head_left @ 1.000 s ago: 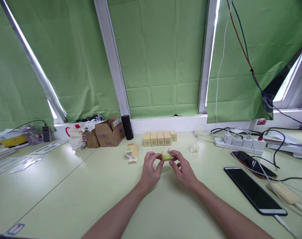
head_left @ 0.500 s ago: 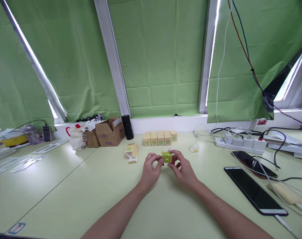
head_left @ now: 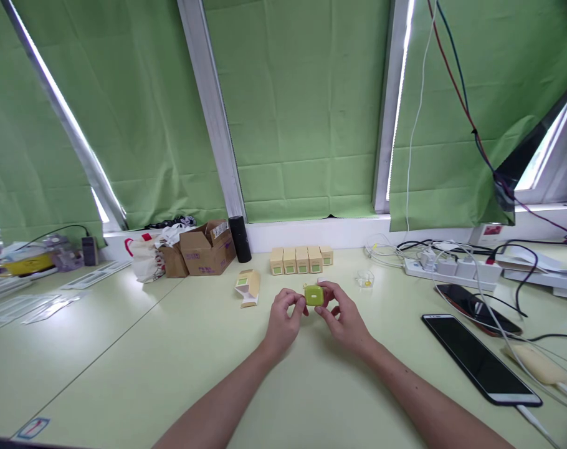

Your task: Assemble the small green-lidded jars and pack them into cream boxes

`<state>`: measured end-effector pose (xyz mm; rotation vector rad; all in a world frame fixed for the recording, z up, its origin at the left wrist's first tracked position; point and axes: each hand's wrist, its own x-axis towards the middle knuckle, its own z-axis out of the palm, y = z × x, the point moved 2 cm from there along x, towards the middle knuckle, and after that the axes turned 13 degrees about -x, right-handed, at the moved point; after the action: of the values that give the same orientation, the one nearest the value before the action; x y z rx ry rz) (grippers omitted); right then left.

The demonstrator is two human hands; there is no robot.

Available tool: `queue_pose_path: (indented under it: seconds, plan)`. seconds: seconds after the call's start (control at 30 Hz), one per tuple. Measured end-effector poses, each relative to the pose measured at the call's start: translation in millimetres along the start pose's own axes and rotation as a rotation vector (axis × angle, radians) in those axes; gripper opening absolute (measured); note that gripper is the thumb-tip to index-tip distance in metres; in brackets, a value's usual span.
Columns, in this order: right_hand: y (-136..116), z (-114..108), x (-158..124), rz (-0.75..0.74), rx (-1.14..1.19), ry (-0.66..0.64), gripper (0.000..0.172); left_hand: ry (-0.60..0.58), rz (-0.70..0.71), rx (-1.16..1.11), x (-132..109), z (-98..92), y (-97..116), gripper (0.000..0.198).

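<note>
A small green rounded case is held up between both hands over the table. My left hand pinches its left side with thumb and fingertips. On its right side, my right hand grips it between thumb and fingers. Left of the hands lies an opened small cardboard box with its flap out. Behind the case stands a row of several small tan boxes with green labels. A small clear plastic piece with something yellow in it rests to the right.
A large phone, a second dark phone, cables and a white power strip lie on the right. Farther back left are a brown carton, a black cylinder and a cloth bag.
The green case has turned slightly in the fingers, so a flatter face with a small pale mark now shows. Both hands have stayed nearly in place.
</note>
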<state>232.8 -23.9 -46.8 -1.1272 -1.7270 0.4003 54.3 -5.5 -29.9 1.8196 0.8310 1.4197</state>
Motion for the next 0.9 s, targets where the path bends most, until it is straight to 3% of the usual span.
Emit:
queue_pose_path:
  seconds: [0.53,0.77,0.9]
  plan:
    - [10.5,5.8,1.5,0.093,0.298,-0.085,0.044,-0.001,0.066,0.122,-0.8,-0.2,-6.9,0.023]
    - [12.0,7.7,3.2,0.128,0.419,-0.094,0.047,0.035,0.092,0.13,-1.3,-0.9,-9.3,0.003]
    - [8.0,4.9,3.7,0.158,0.521,-0.122,0.048,0.011,0.116,0.181,-2.9,-0.1,-6.6,0.024]
